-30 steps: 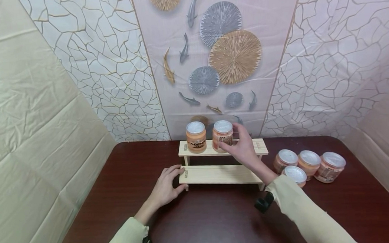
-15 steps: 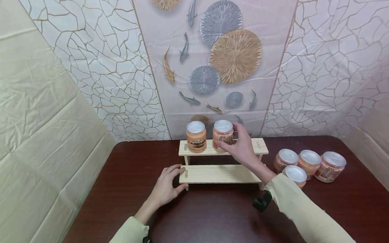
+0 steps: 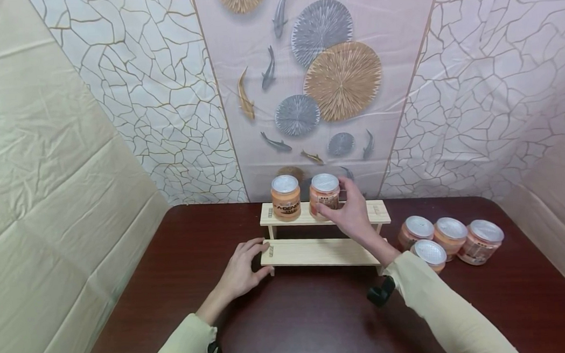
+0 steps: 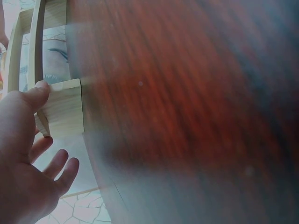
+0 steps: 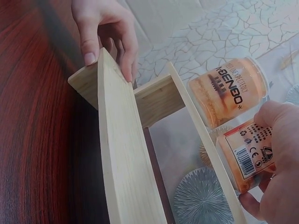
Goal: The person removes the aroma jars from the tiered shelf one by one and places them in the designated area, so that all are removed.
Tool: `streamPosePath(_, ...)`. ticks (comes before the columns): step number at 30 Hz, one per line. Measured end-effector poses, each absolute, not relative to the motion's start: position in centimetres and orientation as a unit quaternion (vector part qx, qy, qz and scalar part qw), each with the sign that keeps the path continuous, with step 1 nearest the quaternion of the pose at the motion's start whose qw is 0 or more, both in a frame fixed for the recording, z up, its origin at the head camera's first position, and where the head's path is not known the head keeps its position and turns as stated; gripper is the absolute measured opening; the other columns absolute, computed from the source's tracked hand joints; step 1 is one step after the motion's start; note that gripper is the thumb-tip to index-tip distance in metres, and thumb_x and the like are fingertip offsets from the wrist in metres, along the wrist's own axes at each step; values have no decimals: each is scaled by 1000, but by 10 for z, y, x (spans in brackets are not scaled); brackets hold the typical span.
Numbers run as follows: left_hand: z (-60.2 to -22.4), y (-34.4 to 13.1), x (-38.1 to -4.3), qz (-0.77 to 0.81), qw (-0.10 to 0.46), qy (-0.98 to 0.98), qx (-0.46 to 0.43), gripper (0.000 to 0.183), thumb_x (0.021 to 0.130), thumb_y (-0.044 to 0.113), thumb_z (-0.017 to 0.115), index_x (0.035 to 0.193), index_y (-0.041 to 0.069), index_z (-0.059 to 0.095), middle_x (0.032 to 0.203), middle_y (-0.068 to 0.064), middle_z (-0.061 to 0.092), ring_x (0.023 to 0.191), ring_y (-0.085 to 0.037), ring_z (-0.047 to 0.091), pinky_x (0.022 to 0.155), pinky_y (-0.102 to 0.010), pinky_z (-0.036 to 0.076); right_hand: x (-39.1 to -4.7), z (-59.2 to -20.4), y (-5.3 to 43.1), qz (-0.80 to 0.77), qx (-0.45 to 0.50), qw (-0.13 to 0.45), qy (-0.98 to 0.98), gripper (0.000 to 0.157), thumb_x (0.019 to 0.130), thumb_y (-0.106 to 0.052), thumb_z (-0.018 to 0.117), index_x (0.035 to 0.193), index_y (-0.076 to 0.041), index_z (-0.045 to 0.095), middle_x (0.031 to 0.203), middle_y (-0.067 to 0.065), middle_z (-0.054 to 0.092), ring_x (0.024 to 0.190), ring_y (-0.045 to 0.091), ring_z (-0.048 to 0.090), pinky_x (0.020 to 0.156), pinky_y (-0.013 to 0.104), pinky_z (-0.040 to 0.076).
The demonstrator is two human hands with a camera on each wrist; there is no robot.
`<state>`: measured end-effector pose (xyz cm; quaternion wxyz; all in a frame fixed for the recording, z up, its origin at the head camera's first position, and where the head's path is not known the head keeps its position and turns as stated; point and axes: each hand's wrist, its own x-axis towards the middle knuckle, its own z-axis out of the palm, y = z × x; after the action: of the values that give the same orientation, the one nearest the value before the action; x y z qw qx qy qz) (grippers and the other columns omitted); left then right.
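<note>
A two-tier wooden display rack (image 3: pixel 318 252) stands at the table's back. My left hand (image 3: pixel 239 268) grips the left end of its lower tier. In the left wrist view the thumb (image 4: pixel 39 93) presses the shelf's front edge. On the upper tier, my right hand (image 3: pixel 352 212) holds an orange jar (image 3: pixel 325 202) with a silvery lid, thumb in front and fingers round its right side. A printed label with a barcode (image 5: pixel 244 160) faces the right wrist camera. To its left another orange jar (image 3: pixel 286 203), lettered "A-BENBO", stands upright on the same tier, a small gap between them.
Several more orange jars with silvery lids (image 3: pixel 450 230) stand grouped on the dark red-brown table (image 3: pixel 311 320), right of the rack. A patterned cloth backdrop (image 3: pixel 182 123) hangs behind the table. Plain cream cloth (image 3: pixel 45 185) walls the left side.
</note>
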<state>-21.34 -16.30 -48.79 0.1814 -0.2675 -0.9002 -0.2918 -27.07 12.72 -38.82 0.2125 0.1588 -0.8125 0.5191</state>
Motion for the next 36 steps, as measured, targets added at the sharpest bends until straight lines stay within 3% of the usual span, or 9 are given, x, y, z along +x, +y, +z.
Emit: streamPosePath(36,-487,-163,-212,-292,179,-901,-268,53,80,20,86,125,1,67,134,-18,59,115,-38,54,93,-52,47,-264,-375,147,495,150,231,-824,72,72,-7,88,132,6,50,114,22,61,97,37,62,82,47,51)
